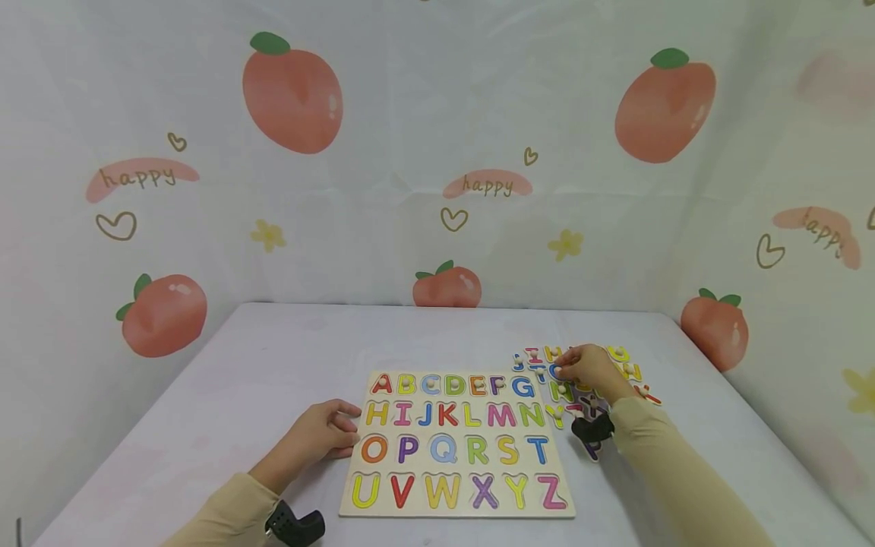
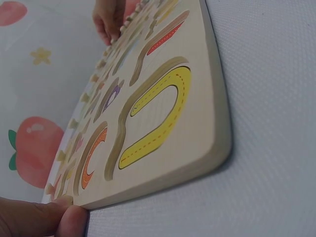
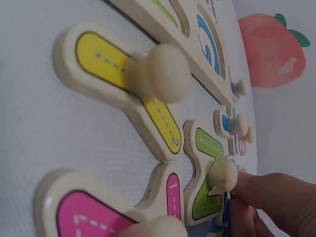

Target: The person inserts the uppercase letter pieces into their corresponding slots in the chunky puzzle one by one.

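A wooden alphabet board (image 1: pixel 457 514) lies flat on the table, with knobbed pieces in the slots A to F; the G slot (image 1: pixel 522 387) shows its blue print with no knob. At the board's left edge, my left hand (image 1: pixel 320 433) rests with loosely bent fingers touching the rim. My right hand (image 1: pixel 593 368) is over the loose letters beyond the board's upper right corner. Its thumb and fingertips pinch the knob of a blue letter piece (image 1: pixel 554 371), mostly hidden behind the green N piece (image 3: pixel 205 148) in the right wrist view.
Loose knobbed letters surround the right hand, among them a yellow Y (image 3: pixel 101 57), a pink piece (image 3: pixel 81 215) and a pink I (image 1: pixel 533 355). More lie under and beyond the right wrist. A white cloth (image 1: pixel 383 190) with printed fruit hangs behind the table.
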`<state>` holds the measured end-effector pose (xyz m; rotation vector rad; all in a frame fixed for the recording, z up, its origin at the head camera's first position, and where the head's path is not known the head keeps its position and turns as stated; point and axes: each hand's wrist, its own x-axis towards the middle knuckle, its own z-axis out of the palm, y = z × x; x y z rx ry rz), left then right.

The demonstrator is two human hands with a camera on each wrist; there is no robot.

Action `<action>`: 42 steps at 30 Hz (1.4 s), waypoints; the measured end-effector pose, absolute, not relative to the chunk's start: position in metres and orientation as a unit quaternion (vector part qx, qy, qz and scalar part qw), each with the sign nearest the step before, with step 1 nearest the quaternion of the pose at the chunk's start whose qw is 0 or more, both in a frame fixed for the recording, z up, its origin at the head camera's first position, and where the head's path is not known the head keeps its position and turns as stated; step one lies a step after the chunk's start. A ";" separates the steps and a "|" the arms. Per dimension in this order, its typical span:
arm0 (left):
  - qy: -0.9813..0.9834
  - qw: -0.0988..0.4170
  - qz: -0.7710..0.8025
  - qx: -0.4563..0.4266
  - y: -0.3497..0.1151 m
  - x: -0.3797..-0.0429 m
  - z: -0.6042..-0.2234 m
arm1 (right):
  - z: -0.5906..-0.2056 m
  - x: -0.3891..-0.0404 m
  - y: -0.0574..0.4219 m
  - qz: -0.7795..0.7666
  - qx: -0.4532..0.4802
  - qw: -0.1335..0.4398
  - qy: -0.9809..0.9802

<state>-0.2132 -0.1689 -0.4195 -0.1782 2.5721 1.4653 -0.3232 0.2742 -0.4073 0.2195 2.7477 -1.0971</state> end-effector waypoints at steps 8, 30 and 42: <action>0.863 0.086 0.493 -0.060 -0.169 -0.214 -0.422 | -0.406 -0.323 0.275 -0.362 0.061 0.092 0.926; 0.861 0.087 0.499 -0.054 -0.168 -0.213 -0.417 | -0.382 -0.305 0.249 -0.392 0.010 0.070 0.917; 0.863 0.090 0.493 -0.058 -0.169 -0.213 -0.417 | -0.395 -0.299 0.218 -0.380 -0.006 0.081 0.921</action>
